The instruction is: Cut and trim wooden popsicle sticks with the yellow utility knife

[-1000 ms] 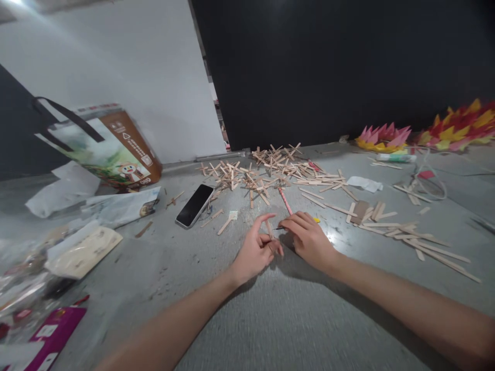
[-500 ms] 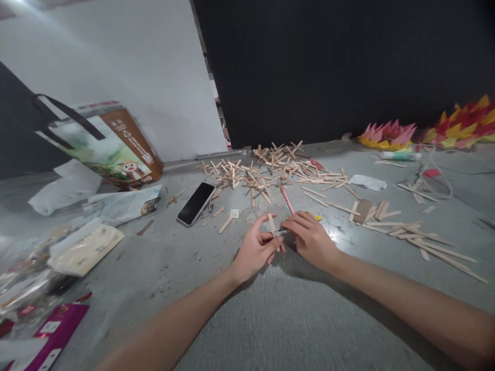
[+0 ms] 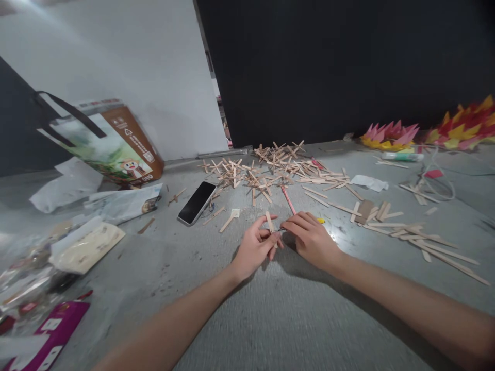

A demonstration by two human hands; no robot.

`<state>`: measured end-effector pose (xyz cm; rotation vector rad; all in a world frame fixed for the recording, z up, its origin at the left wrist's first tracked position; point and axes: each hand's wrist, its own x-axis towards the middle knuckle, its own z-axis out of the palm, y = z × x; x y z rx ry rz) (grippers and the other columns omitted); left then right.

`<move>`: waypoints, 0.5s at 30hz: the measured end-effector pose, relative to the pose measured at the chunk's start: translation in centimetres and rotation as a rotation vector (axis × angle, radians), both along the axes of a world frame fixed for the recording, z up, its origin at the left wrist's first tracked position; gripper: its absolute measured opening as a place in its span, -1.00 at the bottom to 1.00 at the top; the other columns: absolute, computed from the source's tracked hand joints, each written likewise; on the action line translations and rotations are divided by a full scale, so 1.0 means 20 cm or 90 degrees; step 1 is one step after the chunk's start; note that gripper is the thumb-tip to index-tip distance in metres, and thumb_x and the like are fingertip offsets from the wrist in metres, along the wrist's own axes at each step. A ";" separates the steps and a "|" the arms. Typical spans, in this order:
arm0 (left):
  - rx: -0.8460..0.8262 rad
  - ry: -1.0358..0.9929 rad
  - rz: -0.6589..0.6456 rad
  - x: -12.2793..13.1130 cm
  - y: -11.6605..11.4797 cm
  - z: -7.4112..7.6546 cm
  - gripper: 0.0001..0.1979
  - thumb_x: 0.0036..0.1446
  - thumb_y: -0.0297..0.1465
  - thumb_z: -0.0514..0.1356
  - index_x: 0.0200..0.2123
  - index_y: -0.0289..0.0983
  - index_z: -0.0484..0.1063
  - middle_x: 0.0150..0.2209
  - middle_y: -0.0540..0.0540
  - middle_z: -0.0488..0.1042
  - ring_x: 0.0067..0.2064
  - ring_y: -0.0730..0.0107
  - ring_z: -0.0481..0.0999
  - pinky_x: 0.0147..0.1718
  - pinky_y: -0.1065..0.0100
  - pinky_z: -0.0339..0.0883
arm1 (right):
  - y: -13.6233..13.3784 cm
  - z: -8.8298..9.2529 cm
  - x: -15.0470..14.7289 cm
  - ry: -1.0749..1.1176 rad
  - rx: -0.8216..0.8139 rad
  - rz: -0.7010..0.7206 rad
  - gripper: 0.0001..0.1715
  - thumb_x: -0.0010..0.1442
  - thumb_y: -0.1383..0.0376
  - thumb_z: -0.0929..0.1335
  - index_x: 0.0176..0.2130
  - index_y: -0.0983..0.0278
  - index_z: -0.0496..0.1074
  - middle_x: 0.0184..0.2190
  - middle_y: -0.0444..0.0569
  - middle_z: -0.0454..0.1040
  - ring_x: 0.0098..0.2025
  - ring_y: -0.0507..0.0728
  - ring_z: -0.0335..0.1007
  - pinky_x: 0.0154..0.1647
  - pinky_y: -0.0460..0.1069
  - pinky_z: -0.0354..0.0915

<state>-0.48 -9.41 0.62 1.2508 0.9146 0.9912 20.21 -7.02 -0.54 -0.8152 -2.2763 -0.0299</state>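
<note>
My left hand [image 3: 255,245] is closed on a wooden craft stick [image 3: 269,221], pinched between thumb and fingers with its upper end pointing up and away from me. My right hand [image 3: 309,237] is closed round a thin dark-tipped tool [image 3: 281,230]; the tip points left and meets or nearly meets the stick. Most of this tool is hidden by the fingers, so its kind does not show. A pink striped rod [image 3: 288,200] runs to the far side of my right hand, where its near end is hidden.
Crossed sticks [image 3: 263,172] lie heaped ahead, loose sticks [image 3: 410,232] to the right. A phone [image 3: 197,202], carrier bag [image 3: 116,139] and plastic packets [image 3: 88,245] are at left. Pink paper petals [image 3: 392,135], a glue-stick-like tube [image 3: 402,156] and a cable [image 3: 450,188] lie at right.
The stick in my left hand has tipped slightly to the left. The dark tip stays close beside it; both hands keep nearly the same place.
</note>
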 end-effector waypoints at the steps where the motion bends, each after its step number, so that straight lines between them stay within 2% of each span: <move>1: 0.000 0.003 -0.001 0.00 0.00 0.00 -0.37 0.25 -0.09 0.34 0.24 -0.31 0.31 -0.43 0.00 0.56 -0.64 0.59 0.32 -0.59 0.49 0.14 | 0.00 0.00 0.00 -0.003 -0.001 -0.001 -0.59 0.23 0.62 0.25 -0.05 0.26 0.45 -0.18 0.05 0.54 -0.12 0.27 0.32 -0.12 0.13 0.26; 6: -0.002 0.009 -0.013 0.00 0.00 0.00 -0.44 0.28 -0.04 0.30 0.15 -0.30 0.36 -0.46 0.02 0.52 -0.64 0.57 0.31 -0.61 0.48 0.11 | 0.00 0.00 0.00 -0.004 -0.014 -0.007 -0.57 0.23 0.62 0.25 -0.03 0.27 0.45 -0.17 0.07 0.54 -0.11 0.28 0.33 -0.10 0.15 0.27; 9: 0.001 0.003 -0.002 0.01 0.01 0.01 -0.54 0.33 0.01 0.21 -0.04 -0.28 0.41 -0.47 0.04 0.48 -0.64 0.59 0.28 -0.61 0.48 0.09 | 0.00 0.00 0.00 0.005 -0.021 -0.011 -0.53 0.21 0.63 0.24 0.00 0.26 0.45 -0.18 0.07 0.54 -0.11 0.29 0.33 -0.11 0.16 0.28; 11: -0.001 0.005 0.010 0.01 0.01 0.01 -0.55 0.34 0.04 0.18 -0.14 -0.27 0.40 -0.48 0.04 0.46 -0.64 0.60 0.28 -0.61 0.48 0.07 | 0.01 -0.01 0.00 0.010 -0.022 -0.017 -0.53 0.22 0.63 0.24 -0.01 0.25 0.46 -0.19 0.06 0.54 -0.11 0.28 0.33 -0.11 0.16 0.28; 15: -0.012 0.008 0.043 0.01 0.01 0.01 -0.53 0.31 0.08 0.19 -0.23 -0.25 0.32 -0.52 0.06 0.46 -0.66 0.59 0.29 -0.63 0.48 0.05 | 0.00 -0.01 0.00 0.009 -0.041 -0.020 -0.54 0.24 0.61 0.24 0.00 0.23 0.47 -0.17 0.06 0.54 -0.10 0.27 0.35 -0.10 0.15 0.29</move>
